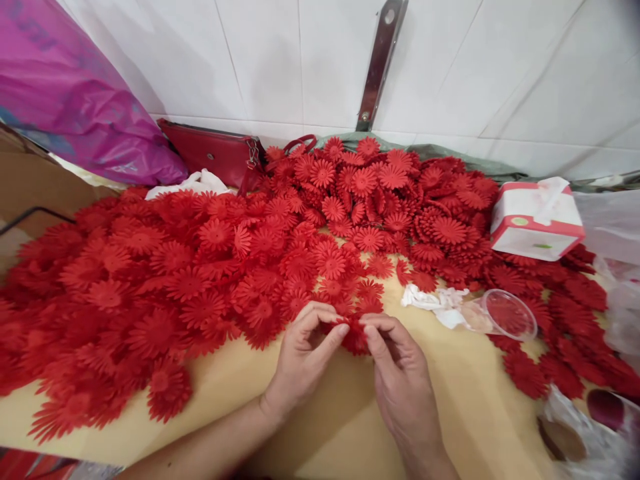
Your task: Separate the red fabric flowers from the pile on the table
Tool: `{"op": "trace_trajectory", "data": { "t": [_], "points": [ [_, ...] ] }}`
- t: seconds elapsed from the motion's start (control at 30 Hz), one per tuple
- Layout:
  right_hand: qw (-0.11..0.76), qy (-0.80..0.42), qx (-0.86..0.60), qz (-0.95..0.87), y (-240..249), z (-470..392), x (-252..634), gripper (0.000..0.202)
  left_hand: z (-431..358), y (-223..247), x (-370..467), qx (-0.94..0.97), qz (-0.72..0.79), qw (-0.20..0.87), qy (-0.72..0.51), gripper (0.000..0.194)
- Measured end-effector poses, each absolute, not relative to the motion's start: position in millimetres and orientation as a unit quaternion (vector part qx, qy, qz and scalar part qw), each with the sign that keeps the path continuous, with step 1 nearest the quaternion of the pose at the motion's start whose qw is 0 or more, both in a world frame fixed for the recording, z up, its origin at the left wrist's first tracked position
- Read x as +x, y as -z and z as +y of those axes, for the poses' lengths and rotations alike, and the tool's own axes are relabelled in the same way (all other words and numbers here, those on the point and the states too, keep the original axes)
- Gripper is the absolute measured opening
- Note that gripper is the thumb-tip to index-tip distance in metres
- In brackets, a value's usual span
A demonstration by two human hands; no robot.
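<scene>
Between both hands, low over the table, is a red artificial flower piece [356, 339] with many narrow petals. My left hand [307, 350] pinches its left side between thumb and fingers. On its right side, my right hand [400, 370] grips it the same way. The fingertips hide part of the piece. Just beyond the hands, and far to the left, lies a large heap of similar red flower pieces [190, 283]. Another pile of red flower pieces [365, 180] rises against the wall, and more spread to the right.
A tissue box [537, 223] rests on the right-hand pile. Crumpled tissue [435, 300] and a clear plastic cup [510, 313] lie right of the hands. At the back left are a red purse [210, 153] and a purple plastic bag [85, 100]. A tiled wall [265, 60] closes off the back.
</scene>
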State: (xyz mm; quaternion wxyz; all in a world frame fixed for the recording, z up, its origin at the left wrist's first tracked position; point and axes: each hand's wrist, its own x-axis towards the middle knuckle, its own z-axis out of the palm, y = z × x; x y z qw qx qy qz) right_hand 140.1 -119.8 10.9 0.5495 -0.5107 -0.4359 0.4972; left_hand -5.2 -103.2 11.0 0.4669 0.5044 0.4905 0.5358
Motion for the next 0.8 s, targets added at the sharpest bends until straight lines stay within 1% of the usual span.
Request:
{"op": "trace_trajectory", "data": {
  "t": [0.1,0.17,0.23,0.37,0.43,0.53,0.57,0.63,0.73,0.8],
  "points": [
    [0.534,-0.486,-0.516,-0.461,-15,-121,139,0.019,-103,-10,-6,0.499,0.493,0.468,-0.538,0.015],
    [0.523,-0.482,-0.533,-0.458,-16,-121,139,0.020,-103,-12,-6,0.495,0.486,0.475,-0.541,0.013],
    [0.532,-0.459,-0.565,-0.432,-15,-120,140,0.021,-103,-14,-6,0.476,0.487,0.461,-0.569,0.011],
    [0.542,-0.379,-0.620,-0.421,-11,-117,145,0.033,-100,-15,-8,0.413,0.506,0.428,-0.624,0.015],
    [0.536,-0.316,-0.631,-0.463,-11,-116,147,0.037,-98,-13,-8,0.381,0.510,0.446,-0.630,0.016],
    [0.548,-0.227,-0.604,-0.533,-14,-117,145,0.035,-98,-12,-6,0.350,0.493,0.488,-0.630,0.027],
    [0.547,-0.225,-0.591,-0.549,-15,-118,143,0.035,-99,-12,-5,0.346,0.482,0.506,-0.626,0.030],
    [0.537,-0.264,-0.577,-0.556,-17,-120,139,0.037,-102,-14,-3,0.344,0.457,0.548,-0.610,0.034],
    [0.531,-0.345,-0.586,-0.505,-18,-123,136,0.036,-104,-17,-2,0.336,0.424,0.604,-0.585,0.037],
    [0.542,-0.371,-0.589,-0.471,-19,-123,136,0.032,-104,-18,-3,0.331,0.411,0.632,-0.568,0.039]
  ]
}}
